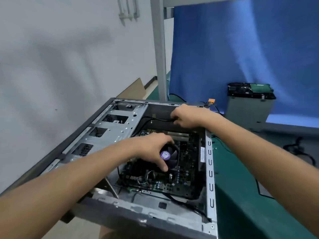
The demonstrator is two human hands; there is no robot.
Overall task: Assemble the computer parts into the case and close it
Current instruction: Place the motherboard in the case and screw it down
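The case [209, 169] lies on its side, open face up, at the left edge of the green table [250, 213]. The board [186, 180] sits flat in its bottom, with the fan [170, 155] on top of it near the middle. The left hand [151, 147] grasps the fan from above, fingers curled over its far side and thumb down its near side. The right hand [188, 116] is at the case's far wall, pinching a black cable [155, 119] that runs left along that wall towards the bays [110, 130]. The bays look unfilled.

The step in hand seems to be seating or steadying the fan while the cable is drawn out of the way or led to its socket. I cannot tell where the cable's end goes; the hand hides it.

Next, the cable likely needs to be routed clear of the fan blades and plugged in, with the left hand keeping the fan square on the board.

Beyond the case, an orange plug [211, 101] lies on the table. Further right, well apart, stands a grey box [248, 109] with a drive [250, 90] on it, in front of a blue cloth [241, 49]. These parts probably go in before the case is closed, so the task looks far from done.
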